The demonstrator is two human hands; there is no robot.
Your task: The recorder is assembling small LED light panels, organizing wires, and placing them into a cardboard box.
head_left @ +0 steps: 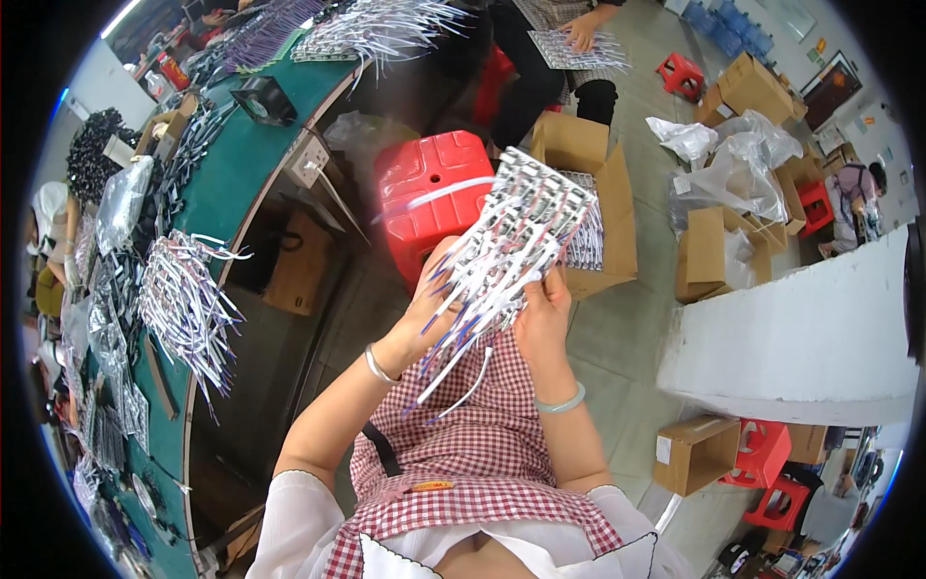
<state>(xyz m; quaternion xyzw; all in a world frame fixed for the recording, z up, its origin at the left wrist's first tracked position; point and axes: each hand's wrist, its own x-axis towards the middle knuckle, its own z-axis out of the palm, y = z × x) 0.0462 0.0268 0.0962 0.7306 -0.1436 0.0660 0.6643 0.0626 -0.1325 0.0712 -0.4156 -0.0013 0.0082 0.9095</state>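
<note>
Over my lap I hold a panel of small circuit boards [533, 205] with many white and purple wires hanging from its near side. My left hand [424, 314] is closed at the wire bundle on the left, its fingers partly hidden by the wires. My right hand [543, 311] grips the lower right edge of the panel, thumb on top. A red plastic stool [429, 164] stands just beyond the panel, and a loose white wire crosses in front of it. An open cardboard box [617, 193] with similar wired panels [585, 246] inside sits to the right of the panel.
A green-topped workbench [217, 183] curves along my left, bearing a wired bundle [190, 304], a black fan [263, 100] and clutter. Ahead, another person's hand [582, 31] rests on a similar panel. Cartons [709, 253], plastic bags and a white pillar [791, 347] are on the right.
</note>
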